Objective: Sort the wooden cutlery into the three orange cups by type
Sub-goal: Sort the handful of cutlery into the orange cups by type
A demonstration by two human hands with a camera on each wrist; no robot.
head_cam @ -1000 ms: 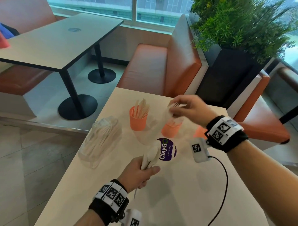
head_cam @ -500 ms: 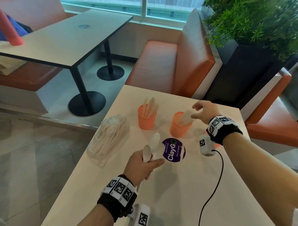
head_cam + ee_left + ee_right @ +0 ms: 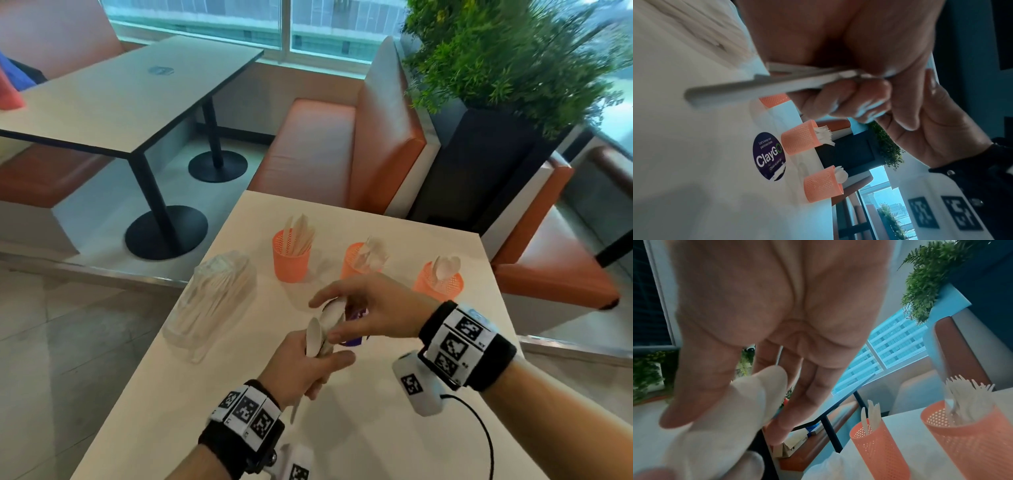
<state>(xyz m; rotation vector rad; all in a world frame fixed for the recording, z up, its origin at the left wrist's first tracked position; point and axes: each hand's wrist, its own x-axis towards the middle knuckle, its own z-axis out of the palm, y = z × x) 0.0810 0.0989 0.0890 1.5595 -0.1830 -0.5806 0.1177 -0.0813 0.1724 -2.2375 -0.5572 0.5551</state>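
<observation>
Three orange mesh cups stand in a row at the far side of the table: the left cup (image 3: pixel 291 263) holds knives, the middle cup (image 3: pixel 356 265) forks, the right cup (image 3: pixel 438 286) spoons. My left hand (image 3: pixel 329 356) grips a small bunch of wooden spoons (image 3: pixel 313 337) by their handles (image 3: pixel 756 87), bowls pointing up. My right hand (image 3: pixel 323 320) has reached across to it, and thumb and forefinger pinch the bowl of the top spoon (image 3: pixel 748 402). The right wrist view shows the knife cup (image 3: pixel 877 446) and the fork cup (image 3: pixel 966 434) just beyond.
A clear plastic bag of more cutlery (image 3: pixel 212 301) lies at the table's left edge. A purple round sticker (image 3: pixel 769 155) sits under my hands. A black cable (image 3: pixel 479 431) trails from my right wrist. An orange bench (image 3: pixel 342 154) and a planter (image 3: pixel 479 164) stand beyond.
My right hand left a fork in the middle cup, then came back toward me to the spoons in my left hand. The left hand stayed in place.
</observation>
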